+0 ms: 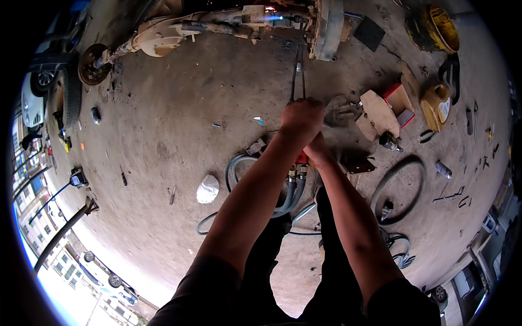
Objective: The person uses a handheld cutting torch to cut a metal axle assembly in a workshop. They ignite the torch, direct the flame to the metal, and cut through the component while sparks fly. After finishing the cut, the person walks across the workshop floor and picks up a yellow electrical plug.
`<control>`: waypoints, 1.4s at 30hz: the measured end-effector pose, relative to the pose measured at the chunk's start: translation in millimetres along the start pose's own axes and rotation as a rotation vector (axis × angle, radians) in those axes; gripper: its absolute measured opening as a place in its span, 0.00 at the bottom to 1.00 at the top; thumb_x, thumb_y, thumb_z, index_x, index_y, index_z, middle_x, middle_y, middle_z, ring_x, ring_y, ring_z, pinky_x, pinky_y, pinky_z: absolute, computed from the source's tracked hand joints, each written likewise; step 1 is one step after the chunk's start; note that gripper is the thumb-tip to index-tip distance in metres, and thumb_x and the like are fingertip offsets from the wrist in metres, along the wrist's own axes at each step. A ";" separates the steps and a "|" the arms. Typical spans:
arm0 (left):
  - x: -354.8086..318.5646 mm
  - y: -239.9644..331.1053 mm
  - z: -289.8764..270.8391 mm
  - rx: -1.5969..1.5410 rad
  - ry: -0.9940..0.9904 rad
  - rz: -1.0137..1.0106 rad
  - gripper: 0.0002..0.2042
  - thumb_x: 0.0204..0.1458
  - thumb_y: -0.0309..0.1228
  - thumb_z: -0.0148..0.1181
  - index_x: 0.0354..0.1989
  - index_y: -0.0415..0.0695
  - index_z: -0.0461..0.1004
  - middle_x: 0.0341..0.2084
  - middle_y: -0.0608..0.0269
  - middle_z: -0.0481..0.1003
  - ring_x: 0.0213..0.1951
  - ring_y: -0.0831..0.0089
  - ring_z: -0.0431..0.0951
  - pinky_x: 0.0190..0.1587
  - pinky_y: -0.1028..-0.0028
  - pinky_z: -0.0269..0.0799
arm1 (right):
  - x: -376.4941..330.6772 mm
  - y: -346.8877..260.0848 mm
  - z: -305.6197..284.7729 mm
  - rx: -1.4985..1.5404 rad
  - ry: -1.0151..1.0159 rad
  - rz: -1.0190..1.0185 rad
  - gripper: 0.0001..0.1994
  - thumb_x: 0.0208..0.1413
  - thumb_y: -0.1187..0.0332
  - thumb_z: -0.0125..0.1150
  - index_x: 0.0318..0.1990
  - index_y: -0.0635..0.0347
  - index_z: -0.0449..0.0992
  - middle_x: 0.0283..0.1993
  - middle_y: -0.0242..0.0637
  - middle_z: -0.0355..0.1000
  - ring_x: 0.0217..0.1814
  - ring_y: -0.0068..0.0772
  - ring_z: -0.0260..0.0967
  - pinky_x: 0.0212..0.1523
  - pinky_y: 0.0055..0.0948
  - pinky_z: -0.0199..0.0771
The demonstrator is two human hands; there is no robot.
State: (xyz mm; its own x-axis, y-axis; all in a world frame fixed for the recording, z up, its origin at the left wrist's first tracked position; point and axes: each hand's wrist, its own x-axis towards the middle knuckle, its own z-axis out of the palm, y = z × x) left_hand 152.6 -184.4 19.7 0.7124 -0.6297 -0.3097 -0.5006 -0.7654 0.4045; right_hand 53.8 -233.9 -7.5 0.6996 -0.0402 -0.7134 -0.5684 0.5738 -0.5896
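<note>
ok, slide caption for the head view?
Left hand and right hand grip a hose-fed torch, its blue flame burning at a grimy axle.

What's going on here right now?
A person holds a torch in both hands: the left hand is nearer the tip, the right hand farther back, near the hoses. A blue flame is burning by the dirty axle, with an orange glow beside it.
</note>
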 end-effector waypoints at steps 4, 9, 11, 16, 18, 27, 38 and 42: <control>4.3 -7.2 3.7 0.048 0.036 0.021 0.05 0.48 0.29 0.63 0.33 0.42 0.78 0.36 0.53 0.80 0.41 0.55 0.83 0.42 0.60 0.81 | 15.2 0.0 -5.6 -0.062 -0.066 0.017 0.16 0.63 0.67 0.62 0.54 0.61 0.67 0.44 0.35 0.73 0.39 0.24 0.72 0.36 0.31 0.74; 28.9 -15.1 17.7 0.136 0.022 0.016 0.05 0.50 0.29 0.62 0.33 0.41 0.78 0.37 0.51 0.80 0.40 0.54 0.84 0.42 0.60 0.82 | 47.3 -1.6 -9.6 0.037 -0.169 -0.075 0.08 0.65 0.68 0.56 0.44 0.61 0.67 0.27 0.36 0.71 0.21 0.28 0.68 0.20 0.30 0.65; 35.0 -18.5 24.7 0.156 -0.028 0.016 0.06 0.52 0.29 0.61 0.35 0.40 0.78 0.37 0.51 0.80 0.42 0.53 0.84 0.41 0.58 0.82 | 51.1 -3.9 -14.2 0.001 -0.166 -0.044 0.07 0.67 0.68 0.52 0.42 0.62 0.67 0.26 0.36 0.69 0.19 0.27 0.66 0.19 0.30 0.64; 56.7 -22.9 52.5 0.130 0.081 0.097 0.09 0.53 0.32 0.62 0.38 0.39 0.78 0.39 0.48 0.80 0.44 0.52 0.83 0.44 0.59 0.81 | 94.9 12.2 -56.7 0.012 -0.333 -0.049 0.08 0.69 0.67 0.48 0.42 0.63 0.67 0.26 0.38 0.69 0.19 0.29 0.66 0.19 0.31 0.66; 60.8 -27.3 55.0 0.160 0.073 0.146 0.11 0.54 0.34 0.63 0.39 0.39 0.78 0.40 0.47 0.80 0.45 0.52 0.82 0.46 0.59 0.80 | 99.7 15.0 -57.5 0.029 -0.307 -0.078 0.09 0.70 0.67 0.46 0.42 0.64 0.67 0.26 0.39 0.69 0.19 0.30 0.66 0.19 0.32 0.67; 73.5 -33.8 73.5 0.233 0.026 0.065 0.15 0.56 0.39 0.63 0.40 0.39 0.79 0.41 0.44 0.79 0.47 0.49 0.80 0.50 0.56 0.76 | 125.2 28.5 -67.3 0.025 -0.374 -0.133 0.12 0.69 0.63 0.46 0.39 0.64 0.67 0.24 0.39 0.68 0.17 0.32 0.66 0.18 0.33 0.69; 83.2 -57.8 94.0 0.179 0.053 0.103 0.15 0.55 0.39 0.63 0.37 0.38 0.77 0.40 0.45 0.78 0.46 0.49 0.79 0.50 0.56 0.75 | 138.3 37.2 -69.5 0.013 -0.400 -0.127 0.11 0.67 0.64 0.49 0.37 0.63 0.65 0.26 0.39 0.66 0.19 0.33 0.68 0.18 0.35 0.69; 86.7 -69.8 88.3 0.259 0.066 0.207 0.15 0.55 0.39 0.63 0.36 0.37 0.78 0.39 0.45 0.79 0.46 0.49 0.80 0.50 0.56 0.75 | 142.4 35.3 -63.3 0.041 -0.382 -0.116 0.12 0.67 0.62 0.51 0.37 0.62 0.64 0.29 0.37 0.64 0.22 0.32 0.69 0.19 0.35 0.69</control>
State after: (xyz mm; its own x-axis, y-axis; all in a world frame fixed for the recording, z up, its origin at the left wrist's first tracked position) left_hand 205.9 -197.3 -111.4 0.6089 -0.7716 -0.1843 -0.7402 -0.6361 0.2179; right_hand 105.9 -271.2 -153.9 0.8730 0.1966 -0.4463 -0.4641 0.6159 -0.6366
